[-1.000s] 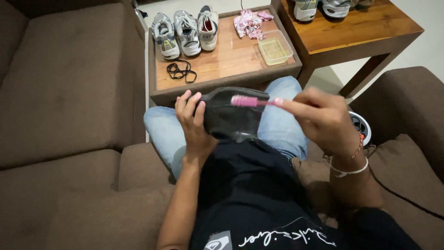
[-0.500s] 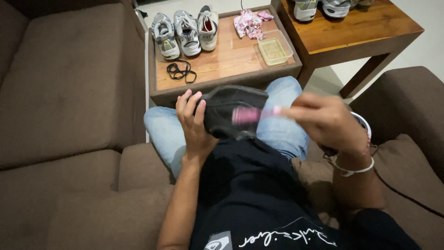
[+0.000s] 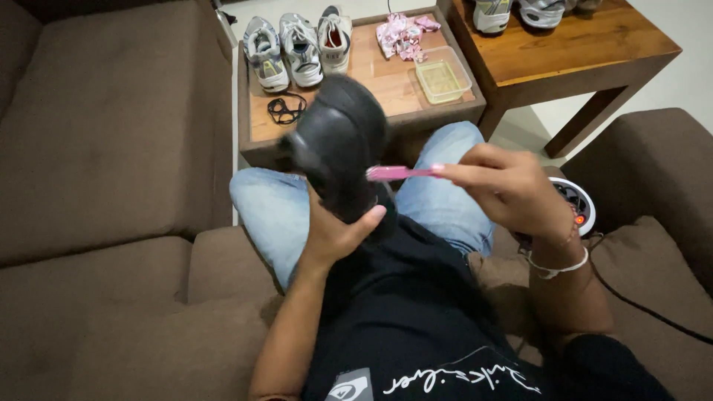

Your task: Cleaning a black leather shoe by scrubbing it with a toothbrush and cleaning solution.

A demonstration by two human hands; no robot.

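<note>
Over the sofa (image 3: 111, 148), left hand (image 3: 334, 230) grips black shoe (image 3: 338, 141); right-hand fingers (image 3: 464, 167) pinch pink toothbrush (image 3: 397, 173).

Low wooden table (image 3: 386, 82): three grey sneakers (image 3: 297, 48), black cord maybe (image 3: 284, 109), pink cloth (image 3: 401, 33), clear tub (image 3: 442, 78)

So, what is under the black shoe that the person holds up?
The left hand supports the black shoe from below, thumb along its side. Under that are the jeans. The shoe covers part of the low wooden table and the palm.

Black shoe (image 3: 338, 145) now tilted upright in left hand (image 3: 334, 234), prev. flat on lap.
</note>
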